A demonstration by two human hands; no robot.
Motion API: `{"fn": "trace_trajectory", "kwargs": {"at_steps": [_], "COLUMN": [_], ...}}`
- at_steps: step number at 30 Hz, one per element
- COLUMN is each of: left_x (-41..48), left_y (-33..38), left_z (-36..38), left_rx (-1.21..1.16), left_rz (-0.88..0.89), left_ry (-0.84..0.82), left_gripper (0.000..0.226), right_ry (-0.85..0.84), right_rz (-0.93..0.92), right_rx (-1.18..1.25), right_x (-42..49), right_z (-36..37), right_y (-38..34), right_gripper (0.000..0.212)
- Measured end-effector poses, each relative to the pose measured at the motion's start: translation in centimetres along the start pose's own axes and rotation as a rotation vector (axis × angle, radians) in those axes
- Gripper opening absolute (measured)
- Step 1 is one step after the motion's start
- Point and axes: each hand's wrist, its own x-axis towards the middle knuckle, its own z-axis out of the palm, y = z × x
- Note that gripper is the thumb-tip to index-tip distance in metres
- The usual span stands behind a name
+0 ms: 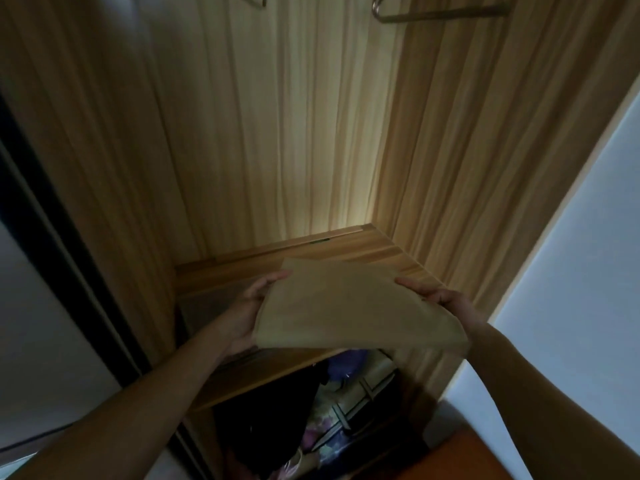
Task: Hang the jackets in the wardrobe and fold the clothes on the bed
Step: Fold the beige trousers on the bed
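Observation:
A folded tan garment (353,306) lies flat between both hands, held just above the wooden shelf (388,252) inside the open wardrobe (277,133). My left hand (249,306) grips its left edge, fingers under the cloth and thumb at its upper left corner. My right hand (440,296) holds the right edge, thumb on top. The garment's near edge hangs past the shelf's front lip. Two hangers (440,10) show at the top of the wardrobe, with nothing on them in view.
Below the shelf, a lower compartment holds dark clothing (270,410) and colourful items in plastic (332,424). A dark sliding-door frame (59,258) runs down the left. A white wall (571,306) stands to the right, an orange-brown surface (467,455) at bottom right.

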Motion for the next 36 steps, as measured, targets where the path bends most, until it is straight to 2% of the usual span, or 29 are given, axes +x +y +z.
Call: {"fn": "trace_trajectory", "kwargs": {"at_steps": [2,3,5,7,8,10,12,14,17,19,21,23,24,26,28,29,30,32,34,36], "left_x": [1.1,1.6,2.7,3.8,4.6,6.5,8.2,9.6,10.9,11.3,11.8,12.5,12.8,13.4,13.8,13.9,14.0,13.8,13.7,13.9], "left_y": [0.3,0.4,0.8,1.1,1.2,1.1,1.5,2.2,3.2,3.8,4.0,3.9,3.8,3.5,3.0,2.8,2.4,1.7,0.9,-0.1], "left_z": [-0.3,-0.4,-0.6,-0.7,-0.7,-1.1,-1.1,-0.8,-0.5,-0.3,-0.2,-0.3,-0.3,-0.4,-0.6,-0.8,-1.1,-1.5,-2.0,-2.3], "left_rx": [-0.048,-0.072,-0.103,-0.071,-0.028,0.129,0.248,0.302,0.404,0.402,0.352,0.302,0.282,0.194,0.086,0.030,-0.014,-0.071,-0.049,-0.003], "left_rz": [0.016,0.027,0.071,0.121,0.145,0.183,0.217,0.281,0.415,0.444,0.403,0.357,0.333,0.247,0.143,0.086,0.028,-0.082,-0.151,-0.195], "left_ry": [0.043,0.065,0.118,0.167,0.193,0.282,0.444,0.526,0.479,0.430,0.415,0.429,0.423,0.400,0.362,0.330,0.299,0.217,0.178,0.175], "left_gripper": [0.039,0.037,0.033,0.030,0.029,0.029,0.031,0.032,0.019,0.024,0.037,0.040,0.043,0.050,0.049,0.049,0.050,0.051,0.058,0.069], "right_ry": [-0.031,-0.032,-0.121,-0.200,-0.180,-0.123,-0.082,-0.075,-0.148,-0.202,-0.254,-0.288,-0.290,-0.297,-0.345,-0.388,-0.444,-0.514,-0.503,-0.442], "right_rz": [-0.017,-0.028,-0.025,0.023,0.009,-0.111,-0.248,-0.344,-0.384,-0.322,-0.249,-0.238,-0.227,-0.193,-0.090,-0.022,0.039,0.134,0.188,0.178], "right_rx": [-0.006,0.019,0.013,-0.007,-0.043,-0.118,-0.190,-0.286,-0.300,-0.303,-0.310,-0.337,-0.344,-0.325,-0.275,-0.267,-0.269,-0.306,-0.370,-0.385], "right_x": [2.4,3.6,6.1,9.0,10.7,14.3,16.4,17.6,19.6,20.9,22.2,23.2,23.7,24.3,25.0,25.2,25.4,25.8,26.7,27.5], "right_z": [0.6,0.7,1.3,1.8,1.7,1.4,2.1,3.4,4.3,4.6,4.8,5.1,5.2,5.5,5.1,4.7,4.2,3.4,2.6,2.1], "right_y": [-0.1,-0.2,-0.7,-1.1,-1.2,-1.3,-2.2,-3.6,-5.5,-6.3,-6.8,-6.9,-7.0,-6.9,-6.5,-6.3,-6.2,-5.7,-4.7,-3.4], "right_gripper": [0.039,0.037,0.050,0.041,0.035,0.041,0.044,0.038,0.039,0.061,0.092,0.101,0.097,0.071,0.049,0.046,0.049,0.070,0.093,0.097]}}
